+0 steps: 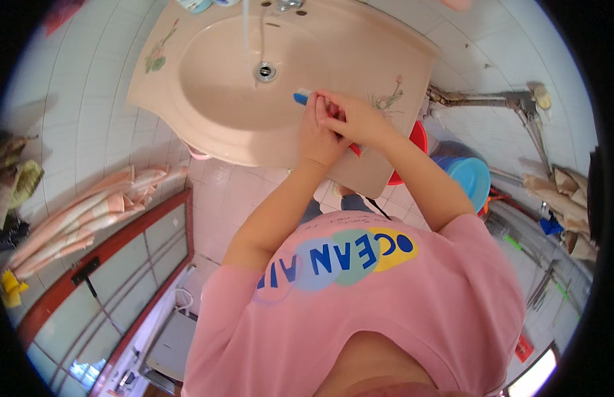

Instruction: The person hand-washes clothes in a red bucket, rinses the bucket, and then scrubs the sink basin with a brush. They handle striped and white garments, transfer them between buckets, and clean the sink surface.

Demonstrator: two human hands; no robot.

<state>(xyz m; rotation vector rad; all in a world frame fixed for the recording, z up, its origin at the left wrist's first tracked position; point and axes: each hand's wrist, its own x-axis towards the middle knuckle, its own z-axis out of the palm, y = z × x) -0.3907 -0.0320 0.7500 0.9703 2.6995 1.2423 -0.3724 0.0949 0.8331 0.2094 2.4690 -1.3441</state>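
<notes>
My left hand [321, 136] and my right hand [359, 119] are pressed together over the right rim of a beige ceramic washbasin [237, 106]. A small blue brush [301, 98] with pale bristles sticks out past the fingers of my left hand. A red object [333, 110] shows in the curl of my right hand. Under the hands a red tip [355, 149] pokes out; whether it belongs to the same object is hidden. My overlapping fingers cover most of both things. Water runs in a thin stream toward the metal drain [265, 72].
Chrome tap fittings [289, 5] and bottles [195, 5] stand along the basin's back edge. Below the counter at right are a red basin [419, 138] and a blue bucket [468, 181]. Pipes [485, 99] run along the right wall. A striped towel [103, 208] hangs at left.
</notes>
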